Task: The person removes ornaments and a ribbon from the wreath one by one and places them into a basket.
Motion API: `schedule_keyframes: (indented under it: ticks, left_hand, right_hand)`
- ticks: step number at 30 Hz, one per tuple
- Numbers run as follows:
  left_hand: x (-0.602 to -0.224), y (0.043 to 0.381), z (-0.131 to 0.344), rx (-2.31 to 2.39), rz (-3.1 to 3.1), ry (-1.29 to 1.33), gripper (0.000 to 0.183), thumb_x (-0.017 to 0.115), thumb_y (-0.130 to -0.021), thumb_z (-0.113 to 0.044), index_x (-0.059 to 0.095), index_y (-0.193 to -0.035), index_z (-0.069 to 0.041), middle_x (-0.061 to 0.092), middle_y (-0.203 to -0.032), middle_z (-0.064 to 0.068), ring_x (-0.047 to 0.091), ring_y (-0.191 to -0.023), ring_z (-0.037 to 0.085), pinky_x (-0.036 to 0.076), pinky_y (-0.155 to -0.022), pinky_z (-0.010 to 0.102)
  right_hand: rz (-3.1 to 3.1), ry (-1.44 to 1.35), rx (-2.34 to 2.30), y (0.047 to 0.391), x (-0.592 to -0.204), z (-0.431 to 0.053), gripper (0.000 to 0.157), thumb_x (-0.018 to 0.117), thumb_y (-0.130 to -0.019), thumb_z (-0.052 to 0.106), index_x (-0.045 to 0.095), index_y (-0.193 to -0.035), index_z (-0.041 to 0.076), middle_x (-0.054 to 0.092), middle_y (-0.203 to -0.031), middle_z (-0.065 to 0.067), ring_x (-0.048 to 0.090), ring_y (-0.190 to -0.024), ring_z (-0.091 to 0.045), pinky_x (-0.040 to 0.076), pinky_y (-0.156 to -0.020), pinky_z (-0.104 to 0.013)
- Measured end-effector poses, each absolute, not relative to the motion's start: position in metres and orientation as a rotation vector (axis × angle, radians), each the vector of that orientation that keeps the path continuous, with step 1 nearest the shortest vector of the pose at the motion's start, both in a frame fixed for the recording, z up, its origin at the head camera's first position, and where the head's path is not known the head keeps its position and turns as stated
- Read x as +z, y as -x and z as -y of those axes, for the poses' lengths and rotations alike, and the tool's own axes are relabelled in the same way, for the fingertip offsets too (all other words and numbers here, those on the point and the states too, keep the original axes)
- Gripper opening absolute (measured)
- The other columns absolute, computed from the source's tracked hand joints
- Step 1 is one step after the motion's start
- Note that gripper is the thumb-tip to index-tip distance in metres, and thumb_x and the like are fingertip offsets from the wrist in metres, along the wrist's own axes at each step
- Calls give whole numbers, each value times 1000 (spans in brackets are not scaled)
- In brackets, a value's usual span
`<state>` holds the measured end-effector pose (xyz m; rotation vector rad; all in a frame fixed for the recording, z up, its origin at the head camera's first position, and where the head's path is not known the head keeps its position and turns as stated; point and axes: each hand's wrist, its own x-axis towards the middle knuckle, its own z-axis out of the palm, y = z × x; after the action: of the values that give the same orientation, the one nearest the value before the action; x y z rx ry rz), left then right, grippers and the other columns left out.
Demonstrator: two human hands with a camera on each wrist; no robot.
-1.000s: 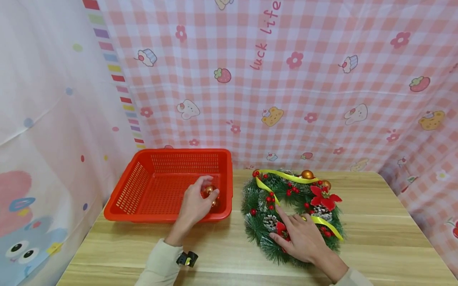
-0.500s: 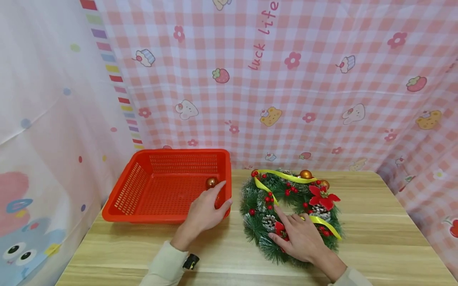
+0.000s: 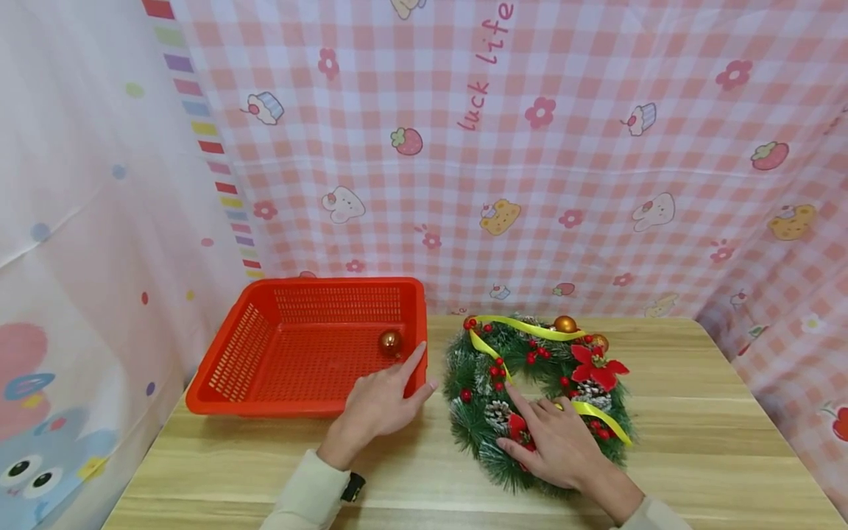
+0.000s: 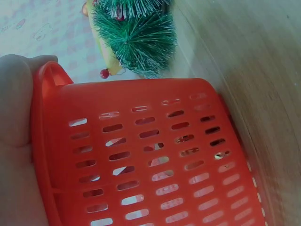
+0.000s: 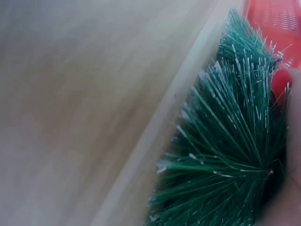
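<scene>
- Red perforated plastic basket [image 3: 265, 407], left on the wood-grain table [image 3: 715, 442], a shiny copper-coloured ball [image 3: 390, 342] at its far right.
- Left hand [image 3: 380, 401] at the basket's near right rim, forefinger and thumb extended; cannot tell whether its grip is grasping or released.
- Round green pine wreath [image 3: 473, 430], right of the basket.
- Right hand [image 3: 559, 445] resting on the wreath's near side, grip released, forefinger straight at a yellow ribbon [image 3: 609, 421].

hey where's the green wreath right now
In the head view, the wreath lies on the table, right of the red basket, with the right hand across its near part.
</scene>
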<state>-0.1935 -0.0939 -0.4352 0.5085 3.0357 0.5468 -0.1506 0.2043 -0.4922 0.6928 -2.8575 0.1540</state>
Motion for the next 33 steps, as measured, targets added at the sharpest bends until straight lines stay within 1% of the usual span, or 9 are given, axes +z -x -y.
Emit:
schedule_keyframes:
  ticks: [3,6,8,12,16,20,24,29,33]
  left_hand:
    - [-435,193,95,528,-3034,-519,68,42,-99,-60,26,-158,-31,66,-127,12,68,-93,31,48,-66,38]
    - [-435,193,95,525,-3033,-524,68,42,-99,-61,25,-158,-32,65,-129,12,68,-95,32,48,-66,38]
    - [-435,193,96,519,-3032,-525,68,40,-99,-62,24,-158,-33,65,-131,11,68,-95,32,48,-66,39]
    - [-436,193,97,508,-3034,-526,69,37,-98,-65,25,-158,-33,66,-127,11,68,-88,30,47,-63,37]
    - [-436,194,96,497,-3038,-531,71,35,-97,-67,25,-158,-32,70,-111,10,65,-74,24,44,-59,33]
    - [-436,194,95,488,-3034,-535,72,33,-97,-69,24,-158,-31,65,-83,4,57,-62,19,41,-56,31]
    - [-437,194,95,465,-3048,-534,72,33,-98,-68,25,-158,-30,60,-76,1,54,-60,18,40,-54,31]
    - [-438,194,94,467,-3072,-534,68,38,-99,-63,25,-158,-31,60,-76,0,54,-60,18,39,-52,31]
    - [-439,194,93,465,-3078,-533,67,39,-99,-61,26,-158,-31,59,-74,0,52,-59,17,38,-51,31]
  right_hand:
    - [2841,-739,138,151,-491,-207,81,47,-93,68,33,-156,18,68,-94,5,63,-98,-17,43,-93,-48]
    - [2813,-810,136,151,-490,-212,81,49,-93,66,31,-156,19,65,-93,8,61,-94,-15,43,-91,-46]
    - [2799,-868,138,152,-490,-218,81,51,-93,65,30,-157,20,67,-98,8,61,-95,-15,42,-91,-47]
    - [2778,-970,150,155,-489,-231,83,53,-92,64,26,-158,22,71,-112,6,63,-104,-19,41,-96,-54]
    - [2745,-1006,155,159,-487,-244,85,56,-91,64,26,-158,22,71,-114,7,62,-107,-20,41,-97,-55]
    - [2701,-1004,167,158,-484,-245,86,59,-89,62,28,-157,20,67,-115,9,58,-105,-17,41,-95,-51]
    - [2710,-937,216,153,-478,-234,86,60,-89,62,31,-157,19,62,-125,4,55,-111,-19,39,-94,-51]
    - [2804,-701,328,147,-468,-206,83,57,-91,62,33,-156,17,55,-137,-10,52,-122,-32,38,-98,-60]
    - [2911,-489,426,149,-461,-183,85,54,-92,64,29,-157,14,50,-142,-20,49,-126,-43,37,-98,-66]
